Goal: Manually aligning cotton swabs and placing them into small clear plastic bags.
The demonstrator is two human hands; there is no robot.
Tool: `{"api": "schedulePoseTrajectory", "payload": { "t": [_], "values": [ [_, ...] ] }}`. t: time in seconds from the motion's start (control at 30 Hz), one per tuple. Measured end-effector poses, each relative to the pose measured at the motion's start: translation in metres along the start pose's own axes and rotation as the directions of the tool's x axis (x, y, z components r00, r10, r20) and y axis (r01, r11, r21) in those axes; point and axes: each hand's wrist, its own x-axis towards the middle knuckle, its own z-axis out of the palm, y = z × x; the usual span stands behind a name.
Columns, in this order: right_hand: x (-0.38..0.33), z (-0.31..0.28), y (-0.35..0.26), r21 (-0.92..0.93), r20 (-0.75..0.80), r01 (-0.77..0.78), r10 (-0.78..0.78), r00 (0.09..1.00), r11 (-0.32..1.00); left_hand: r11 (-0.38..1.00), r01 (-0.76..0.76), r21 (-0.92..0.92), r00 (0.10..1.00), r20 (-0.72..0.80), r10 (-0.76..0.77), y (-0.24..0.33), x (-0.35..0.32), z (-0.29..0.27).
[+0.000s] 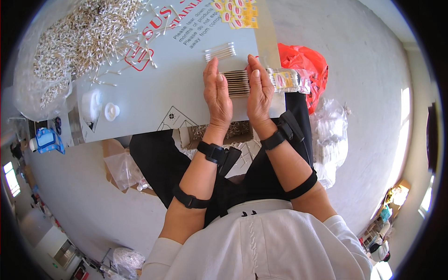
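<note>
A row of cotton swabs (236,83) lies side by side on the table between my two hands. My left hand (217,95) is open, its straight fingers along the left ends of the row. Along the right ends stands my right hand (260,94), also open with fingers stretched out. Just right of it is a clear packet of swabs (285,80) with a yellow label, partly hidden by my fingers. A few loose swabs (220,52) lie in a small group beyond my hands. Whether my palms press on the swab tips cannot be made out.
A large heap of swabs (88,39) spills from a clear bag at the far left. Yellow labels (237,13) lie at the back. A white container (91,103) and round lid (112,112) stand left. A red bag (305,65) hangs by the table's right edge. Below is a cardboard box (189,136).
</note>
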Motion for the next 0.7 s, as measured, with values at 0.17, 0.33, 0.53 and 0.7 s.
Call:
{"api": "schedulePoseTrajectory", "payload": {
  "t": [0.17,0.33,0.53,0.7],
  "values": [
    [0.009,-0.013,-0.002,-0.081,-0.013,0.078,-0.079,0.997,0.994,1.0,-0.024,-0.001,1.0,-0.01,0.024,0.001,-0.003,0.02],
    [0.01,-0.018,-0.004,-0.163,-0.01,0.119,-0.122,0.992,0.979,0.999,-0.016,0.034,1.0,0.012,0.016,0.001,-0.003,0.027],
    [0.017,-0.031,-0.014,-0.207,0.035,0.071,-0.065,0.997,0.976,0.998,0.017,-0.061,0.999,0.031,-0.015,0.002,-0.001,0.021],
    [0.034,-0.076,-0.062,-0.597,0.557,0.482,-0.102,0.824,0.641,0.623,-0.411,0.666,0.883,0.461,0.09,0.009,-0.004,-0.008]
  ]
}}
